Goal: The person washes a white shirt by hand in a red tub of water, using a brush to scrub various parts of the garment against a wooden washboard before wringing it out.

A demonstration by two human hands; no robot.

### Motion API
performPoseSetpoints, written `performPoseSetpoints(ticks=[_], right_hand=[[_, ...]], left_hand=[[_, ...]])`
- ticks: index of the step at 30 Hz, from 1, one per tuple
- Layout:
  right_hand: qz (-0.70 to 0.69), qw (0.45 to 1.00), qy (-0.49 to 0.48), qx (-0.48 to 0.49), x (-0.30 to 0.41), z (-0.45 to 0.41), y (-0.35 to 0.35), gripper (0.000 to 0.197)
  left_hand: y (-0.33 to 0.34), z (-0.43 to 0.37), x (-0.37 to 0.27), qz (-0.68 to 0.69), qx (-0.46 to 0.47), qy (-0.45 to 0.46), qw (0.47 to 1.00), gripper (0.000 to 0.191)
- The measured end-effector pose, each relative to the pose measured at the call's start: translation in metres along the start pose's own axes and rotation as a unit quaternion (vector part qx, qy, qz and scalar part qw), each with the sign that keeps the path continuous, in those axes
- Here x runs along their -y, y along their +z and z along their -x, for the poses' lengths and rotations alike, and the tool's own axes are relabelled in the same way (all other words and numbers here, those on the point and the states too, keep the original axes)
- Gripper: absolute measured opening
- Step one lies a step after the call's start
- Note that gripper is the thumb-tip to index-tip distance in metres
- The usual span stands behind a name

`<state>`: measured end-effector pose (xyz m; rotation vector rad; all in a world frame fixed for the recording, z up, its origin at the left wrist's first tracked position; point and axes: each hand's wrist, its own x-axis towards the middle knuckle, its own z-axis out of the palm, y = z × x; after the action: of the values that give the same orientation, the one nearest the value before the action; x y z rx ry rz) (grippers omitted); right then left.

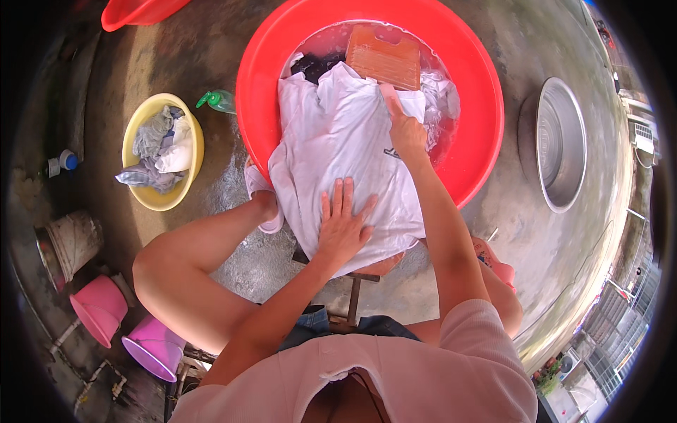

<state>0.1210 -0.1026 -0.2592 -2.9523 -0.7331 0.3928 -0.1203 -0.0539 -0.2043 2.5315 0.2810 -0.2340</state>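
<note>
A white T-shirt [338,137] with a small dark print lies spread over an orange-brown washboard [383,55]. The board slants out of a large red plastic tub [478,106] of cloudy water. My left hand [344,224] presses flat on the lower part of the shirt, fingers apart. Near the shirt's upper right edge is my right hand [407,132], fingers bent down. A narrow pinkish shape reaches ahead of it; whether this is a finger or a held object is unclear. Dark cloth [317,66] and wet white cloth [441,98] lie in the tub.
At left stand a yellow basin [198,143] of clothes and a green-topped pump bottle [219,100]. A metal basin [560,148] is at right. Pink [103,306] and purple [156,343] buckets sit lower left. My legs flank the board; the concrete floor [254,264] looks wet.
</note>
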Motion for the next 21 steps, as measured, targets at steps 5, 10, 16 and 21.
performPoseSetpoints(ticks=[5,10,16,21], right_hand=[[-0.035,0.998,-0.019,0.053,0.031,0.071,0.005,0.050],[-0.068,0.991,-0.025,0.112,0.052,0.163,-0.022,0.060],[-0.018,1.000,0.015,0.002,0.026,-0.031,-0.005,0.037],[-0.067,0.993,-0.030,0.097,0.045,0.135,-0.013,0.055]], left_hand=[[0.002,0.006,0.012,0.006,0.000,-0.029,1.000,0.062],[-0.003,0.013,0.021,-0.023,0.002,-0.035,0.999,0.065],[-0.001,0.001,0.005,0.017,0.005,-0.004,1.000,0.064],[0.002,0.002,0.019,0.017,-0.018,-0.022,0.999,0.058]])
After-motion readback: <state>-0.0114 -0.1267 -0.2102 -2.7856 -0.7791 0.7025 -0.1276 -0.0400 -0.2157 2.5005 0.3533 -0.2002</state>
